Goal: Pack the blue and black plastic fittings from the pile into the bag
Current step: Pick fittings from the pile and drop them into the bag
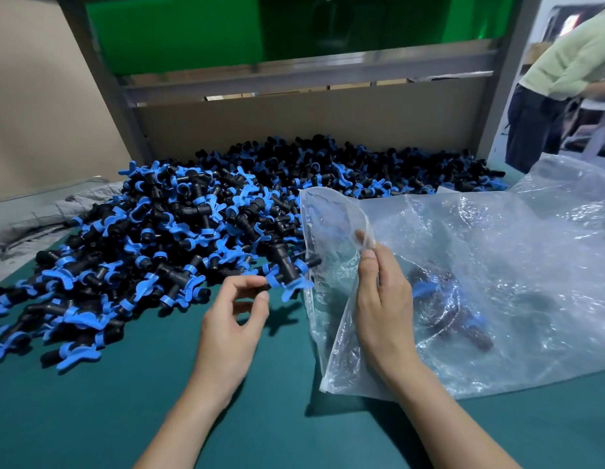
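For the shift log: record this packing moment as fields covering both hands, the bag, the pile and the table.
table: green top
bag: clear plastic, lying on table, mouth facing left
pile: blue and black fittings, left of bag
packed fittings: a few inside bag
left hand: pinches held fitting at bag mouth
right hand: pinches bag's upper edge, lifting mouth open

Bright, even light from above; white glare streaks the bag (497,265), soft shadows on the table (91,418) left of it, frame edges bowed
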Action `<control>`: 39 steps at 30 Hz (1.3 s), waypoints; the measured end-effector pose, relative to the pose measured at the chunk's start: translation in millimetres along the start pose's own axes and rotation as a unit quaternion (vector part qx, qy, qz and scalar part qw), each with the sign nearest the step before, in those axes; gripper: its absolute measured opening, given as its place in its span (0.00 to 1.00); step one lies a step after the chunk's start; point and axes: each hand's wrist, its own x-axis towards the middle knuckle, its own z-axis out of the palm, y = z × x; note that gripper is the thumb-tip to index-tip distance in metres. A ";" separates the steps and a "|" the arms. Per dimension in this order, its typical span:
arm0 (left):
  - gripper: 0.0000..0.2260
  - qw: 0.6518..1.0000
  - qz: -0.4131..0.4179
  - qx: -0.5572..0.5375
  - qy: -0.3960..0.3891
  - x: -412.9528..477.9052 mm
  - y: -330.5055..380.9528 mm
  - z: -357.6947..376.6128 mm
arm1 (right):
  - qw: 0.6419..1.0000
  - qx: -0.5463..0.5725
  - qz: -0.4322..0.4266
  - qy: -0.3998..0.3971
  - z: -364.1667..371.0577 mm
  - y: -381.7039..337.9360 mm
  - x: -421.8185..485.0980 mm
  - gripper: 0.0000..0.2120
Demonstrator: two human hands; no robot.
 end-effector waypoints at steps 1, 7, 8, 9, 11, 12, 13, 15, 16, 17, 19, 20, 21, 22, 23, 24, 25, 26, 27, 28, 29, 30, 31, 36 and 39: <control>0.11 0.999 0.023 0.033 -0.008 -2.2 1.4 2.9 | 1.000 0.001 0.000 0.002 -0.6 -1.2 0.0 0.18; 0.10 0.969 0.157 0.171 -0.085 5.6 5.8 29.8 | 1.000 -0.006 -0.020 0.011 -3.2 -8.1 2.5 0.17; 0.09 0.969 0.152 0.171 -0.095 8.2 6.6 38.3 | 1.000 -0.009 -0.026 0.013 -3.1 -8.8 2.4 0.18; 0.08 0.970 0.142 0.170 -0.102 11.1 6.8 47.9 | 0.999 -0.011 -0.032 0.015 -3.2 -9.9 2.2 0.18; 0.06 0.972 0.112 0.172 -0.116 18.4 10.5 71.8 | 0.999 -0.018 -0.047 0.019 -3.7 -12.7 1.1 0.16; 0.03 0.975 0.087 0.161 -0.129 21.3 19.0 84.3 | 0.998 -0.021 -0.054 0.019 -3.9 -14.0 0.7 0.16; 0.02 0.979 0.054 0.123 -0.156 24.1 27.8 95.8 | 0.998 -0.023 -0.060 0.019 -4.0 -14.9 0.4 0.15; 0.06 0.972 0.032 -0.002 -0.232 28.7 45.8 113.4 | 0.997 -0.023 -0.064 0.021 -4.4 -15.5 0.1 0.16; 0.07 0.969 0.041 -0.051 -0.240 31.9 51.6 121.5 | 0.998 -0.024 -0.061 0.023 -4.7 -15.4 0.1 0.17; 0.07 0.970 0.025 -0.082 -0.228 37.5 53.8 124.8 | 0.998 -0.025 -0.058 0.026 -5.1 -15.1 0.4 0.17; 0.07 0.970 0.023 -0.044 -0.238 38.2 55.1 119.7 | 0.998 -0.027 -0.052 0.025 -5.6 -14.0 0.8 0.16; 0.06 0.972 0.025 -0.014 -0.234 39.3 47.9 111.6 | 0.998 -0.027 -0.049 0.021 -5.6 -13.0 1.0 0.16; 0.06 0.976 0.023 0.006 -0.216 40.4 36.7 102.7 | 0.999 -0.027 -0.044 0.015 -5.3 -11.6 1.5 0.15; 0.06 0.981 0.039 0.058 -0.182 40.6 24.0 90.0 | 0.999 -0.029 -0.037 0.008 -4.6 -10.1 1.6 0.15; 0.09 0.984 0.047 0.099 -0.140 40.7 11.5 75.5 | 0.999 -0.031 -0.029 0.003 -3.4 -8.4 1.5 0.15; 0.10 0.982 0.058 0.152 -0.091 39.1 -2.1 59.3 | 0.999 -0.031 -0.021 -0.001 -2.3 -6.9 0.9 0.15; 0.11 0.975 0.062 0.209 -0.047 39.1 -14.4 43.9 | 0.999 -0.030 -0.012 -0.003 -1.2 -5.9 0.3 0.15; 0.11 0.963 0.055 0.263 -0.014 39.9 -26.0 29.7 | 1.000 -0.029 -0.002 -0.007 -0.3 -5.5 0.0 0.15; 0.11 0.952 0.041 0.305 0.003 41.5 -35.0 17.8 | 1.000 -0.027 0.007 -0.011 0.2 -5.1 -0.6 0.15; 0.11 0.943 0.023 0.332 0.010 42.8 -40.8 9.0 | 1.000 -0.025 0.013 -0.015 0.4 -4.8 -1.4 0.15; 0.11 0.936 0.002 0.351 0.009 43.1 -44.1 3.8 | 0.999 -0.023 0.014 -0.017 0.3 -4.4 -1.8 0.13; 0.12 0.930 -0.010 0.368 0.000 42.4 -45.5 2.1 | 0.999 -0.023 0.014 -0.019 0.0 -4.0 -2.1 0.12; 0.14 0.920 -0.009 0.391 -0.018 41.2 -45.8 3.4 | 0.999 -0.022 0.016 -0.022 0.0 -3.5 -2.3 0.11; 0.16 0.899 0.050 0.432 -0.051 44.1 -38.9 17.2 | 0.999 -0.024 0.028 -0.026 0.9 1.7 -4.2 0.13; 0.13 0.925 0.095 0.363 -0.062 42.9 -32.3 25.0 | 0.999 -0.024 0.025 -0.023 1.4 2.8 -2.6 0.14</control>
